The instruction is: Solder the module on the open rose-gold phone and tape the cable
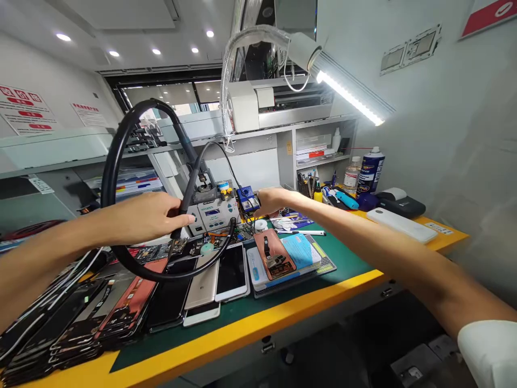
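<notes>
The yellow edge of the counter (242, 309) runs nearest, in front of the grey station box (216, 216), which is the landmark here. To the near left of that box lie fanned stacks of phone screens (117, 307), their dark and copper-coloured backs overlapping. Directly in front of it, a gold phone (204, 283) and a white-framed phone (232, 272) lie side by side on the green mat (347, 253), and to its near right a copper-coloured panel (272, 250) and a blue packet (299, 249) top a small pile. A thick black hose (108, 178) makes a big loop to the left of the box, its lower curve passing over the phones. At the box's left end, the left hand (161, 214) is closed round a black handle (187, 198), thumb laid across it, the handle slanting downward. Just right of the box stands a blue holder (247, 198); the right hand (270, 201) is at its far side, fingers largely hidden, so whether it grips anything cannot be told. Farther right of the box stand a clear bottle (353, 175) and a dark blue spray can (369, 171). Behind and above it, a transparent bendy arm (225, 81) carries a lit lamp (349, 97).
</notes>
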Action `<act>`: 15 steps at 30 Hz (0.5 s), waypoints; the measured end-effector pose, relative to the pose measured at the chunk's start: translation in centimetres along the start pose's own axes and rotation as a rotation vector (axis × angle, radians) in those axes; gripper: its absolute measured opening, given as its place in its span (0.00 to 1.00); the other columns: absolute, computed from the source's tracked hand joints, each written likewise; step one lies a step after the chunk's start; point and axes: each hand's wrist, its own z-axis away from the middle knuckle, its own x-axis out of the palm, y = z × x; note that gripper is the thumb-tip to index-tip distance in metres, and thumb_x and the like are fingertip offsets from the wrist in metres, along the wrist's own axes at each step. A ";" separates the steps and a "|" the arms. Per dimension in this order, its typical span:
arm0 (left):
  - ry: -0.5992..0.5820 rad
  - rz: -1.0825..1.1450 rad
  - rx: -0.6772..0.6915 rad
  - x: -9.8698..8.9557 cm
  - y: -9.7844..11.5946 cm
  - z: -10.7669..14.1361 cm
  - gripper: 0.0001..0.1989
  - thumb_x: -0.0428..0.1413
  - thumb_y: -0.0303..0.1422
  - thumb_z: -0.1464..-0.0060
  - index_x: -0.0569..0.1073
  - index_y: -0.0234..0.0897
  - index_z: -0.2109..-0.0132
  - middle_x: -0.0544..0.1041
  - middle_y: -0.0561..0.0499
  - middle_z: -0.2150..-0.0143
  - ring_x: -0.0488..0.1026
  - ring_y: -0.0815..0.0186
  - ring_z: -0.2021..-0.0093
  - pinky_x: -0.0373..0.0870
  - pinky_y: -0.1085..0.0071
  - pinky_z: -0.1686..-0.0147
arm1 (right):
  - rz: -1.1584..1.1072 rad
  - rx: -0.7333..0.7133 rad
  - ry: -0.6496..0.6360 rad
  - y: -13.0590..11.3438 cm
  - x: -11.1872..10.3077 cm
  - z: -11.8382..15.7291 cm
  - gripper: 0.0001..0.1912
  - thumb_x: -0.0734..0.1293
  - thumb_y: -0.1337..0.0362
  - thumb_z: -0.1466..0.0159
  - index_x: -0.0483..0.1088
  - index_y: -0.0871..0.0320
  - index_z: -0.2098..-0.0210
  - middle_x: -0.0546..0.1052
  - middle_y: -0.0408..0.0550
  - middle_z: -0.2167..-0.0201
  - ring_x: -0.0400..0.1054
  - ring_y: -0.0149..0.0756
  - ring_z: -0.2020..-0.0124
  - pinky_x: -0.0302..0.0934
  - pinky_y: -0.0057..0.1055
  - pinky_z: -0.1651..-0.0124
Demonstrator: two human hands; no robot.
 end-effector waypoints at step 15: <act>0.020 -0.042 -0.068 0.4 0.0 0.3 0.18 0.61 0.47 0.29 0.79 0.37 0.45 0.82 0.48 0.47 0.82 0.57 0.52 0.83 0.57 0.51 | -0.357 0.040 0.344 1.3 2.5 -5.5 0.21 0.73 0.56 0.25 0.75 0.59 0.37 0.78 0.56 0.39 0.78 0.48 0.45 0.77 0.49 0.44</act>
